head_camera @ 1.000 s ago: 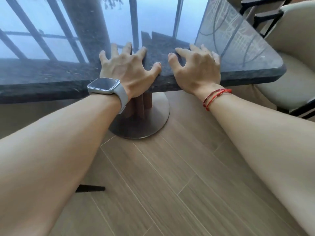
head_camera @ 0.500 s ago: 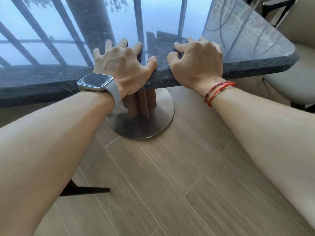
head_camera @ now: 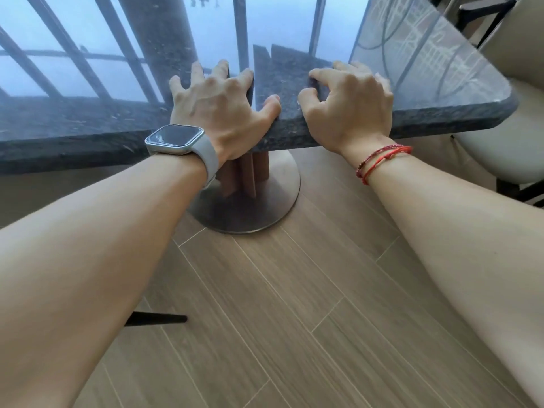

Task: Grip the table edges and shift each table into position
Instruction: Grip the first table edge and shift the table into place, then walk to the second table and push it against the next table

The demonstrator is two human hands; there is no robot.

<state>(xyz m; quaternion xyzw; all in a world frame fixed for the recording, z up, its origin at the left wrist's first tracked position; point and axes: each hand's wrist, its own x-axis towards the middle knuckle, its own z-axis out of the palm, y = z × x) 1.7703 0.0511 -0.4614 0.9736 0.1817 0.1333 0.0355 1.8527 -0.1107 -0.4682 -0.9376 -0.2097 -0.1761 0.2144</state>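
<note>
**Two hands pressing on the table [head_camera: 426,125] at its near edge.**
The left hand [head_camera: 217,110], fingers spreading wide, and the right hand [head_camera: 350,108], fingers arching, are pressing fingertips onto the dark surface directly above its round pedestal base [head_camera: 265,207].

A dark stone table [head_camera: 73,125] is seen at 12 o'clock. Its near edge is pressed by the left hand [head_camera: 217,110], fingers spread on the top, and by the right hand [head_camera: 350,104], fingers bent, just beside it. A round metal base [head_camera: 250,213] is seen beneath on the plank floor [head_camera: 294,304], and a pale chair [head_camera: 500,154] at 2 o'clock.
</note>
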